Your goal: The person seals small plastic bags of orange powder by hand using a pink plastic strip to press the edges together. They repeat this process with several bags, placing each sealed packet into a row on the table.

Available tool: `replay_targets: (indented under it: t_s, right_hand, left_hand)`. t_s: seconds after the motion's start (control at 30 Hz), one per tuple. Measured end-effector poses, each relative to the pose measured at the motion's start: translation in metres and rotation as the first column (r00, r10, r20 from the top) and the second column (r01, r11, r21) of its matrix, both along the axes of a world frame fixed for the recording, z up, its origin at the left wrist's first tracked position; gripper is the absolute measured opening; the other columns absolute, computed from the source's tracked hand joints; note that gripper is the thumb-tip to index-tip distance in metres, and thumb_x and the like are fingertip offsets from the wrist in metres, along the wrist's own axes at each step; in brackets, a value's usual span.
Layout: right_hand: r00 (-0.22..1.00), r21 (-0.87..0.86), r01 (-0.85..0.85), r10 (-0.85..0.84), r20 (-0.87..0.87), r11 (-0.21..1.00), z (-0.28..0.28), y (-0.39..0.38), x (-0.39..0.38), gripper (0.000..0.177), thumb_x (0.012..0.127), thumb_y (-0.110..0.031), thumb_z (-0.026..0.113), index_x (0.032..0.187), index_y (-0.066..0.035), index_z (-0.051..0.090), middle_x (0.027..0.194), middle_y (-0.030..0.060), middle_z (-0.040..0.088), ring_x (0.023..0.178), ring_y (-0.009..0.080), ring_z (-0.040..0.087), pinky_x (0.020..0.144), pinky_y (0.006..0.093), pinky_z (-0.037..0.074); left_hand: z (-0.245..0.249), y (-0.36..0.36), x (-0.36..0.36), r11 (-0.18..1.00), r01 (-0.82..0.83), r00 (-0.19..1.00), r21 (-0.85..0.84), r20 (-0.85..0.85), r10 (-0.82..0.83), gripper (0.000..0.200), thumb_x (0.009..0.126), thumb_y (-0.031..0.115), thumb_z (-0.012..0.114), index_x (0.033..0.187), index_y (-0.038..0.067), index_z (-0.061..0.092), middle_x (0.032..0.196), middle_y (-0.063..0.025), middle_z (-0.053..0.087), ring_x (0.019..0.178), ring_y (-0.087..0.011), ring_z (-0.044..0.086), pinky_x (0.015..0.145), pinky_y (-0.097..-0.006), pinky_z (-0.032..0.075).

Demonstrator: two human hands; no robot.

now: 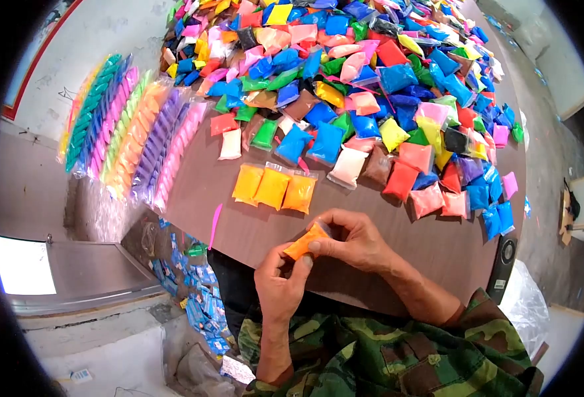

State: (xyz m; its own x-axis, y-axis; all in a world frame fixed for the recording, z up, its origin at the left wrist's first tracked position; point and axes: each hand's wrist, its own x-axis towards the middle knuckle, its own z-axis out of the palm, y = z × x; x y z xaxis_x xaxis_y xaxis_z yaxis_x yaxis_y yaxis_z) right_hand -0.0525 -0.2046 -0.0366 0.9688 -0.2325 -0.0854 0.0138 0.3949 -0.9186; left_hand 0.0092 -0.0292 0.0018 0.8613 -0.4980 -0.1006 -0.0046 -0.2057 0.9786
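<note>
Both my hands hold one small orange packet [303, 244] over the front edge of the table. My left hand [282, 274] pinches its lower left end between thumb and fingers. From the right, my right hand [355, 241] grips the other end, with the thumb pressed on its face. Just beyond my hands, several yellow-orange packets [272, 187] lie side by side in a short row. Behind that row, a white packet [347, 167] and a blue packet [327, 143] lie at the near edge of a large pile.
A big heap of coloured packets [364, 73] covers the far part of the brown table [196, 182]. Long twisted coloured packs [136, 135] hang off its left side. A pink plastic strip [215, 225] lies at the left edge. Blue packages [202, 308] litter the floor below.
</note>
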Motion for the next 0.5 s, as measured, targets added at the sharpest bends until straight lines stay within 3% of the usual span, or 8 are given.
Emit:
replay_targets:
  t_s: [0.1, 0.5]
  right_hand:
    - [0.999, -0.071, -0.038, 0.038, 0.0, 0.997, 0.0051, -0.0014, -0.001, 0.032, 0.093, -0.016, 0.081, 0.118, -0.001, 0.068, 0.098, -0.0028, 0.066, 0.088, 0.0052, 0.06, 0.079, 0.024, 0.051]
    - [0.999, -0.069, -0.052, 0.052, -0.003, 0.996, 0.0056, -0.0008, -0.0009, 0.036, 0.093, -0.02, 0.081, 0.119, -0.001, 0.065, 0.098, -0.0025, 0.065, 0.086, 0.0056, 0.059, 0.073, 0.0245, 0.051]
  left_hand:
    - [-0.0077, 0.0083, 0.0037, 0.997, 0.001, 1.0, 0.072, 0.017, -0.002, 0.026, 0.094, 0.007, 0.075, 0.114, -0.007, 0.066, 0.098, -0.0071, 0.073, 0.086, -0.0096, 0.067, 0.079, -0.0253, 0.055]
    - [-0.0117, 0.0072, 0.0037, 0.999, -0.028, 1.0, -0.016, 0.003, 0.028, 0.026, 0.098, 0.012, 0.073, 0.114, -0.007, 0.066, 0.097, -0.0075, 0.073, 0.082, -0.0091, 0.066, 0.075, -0.0241, 0.055]
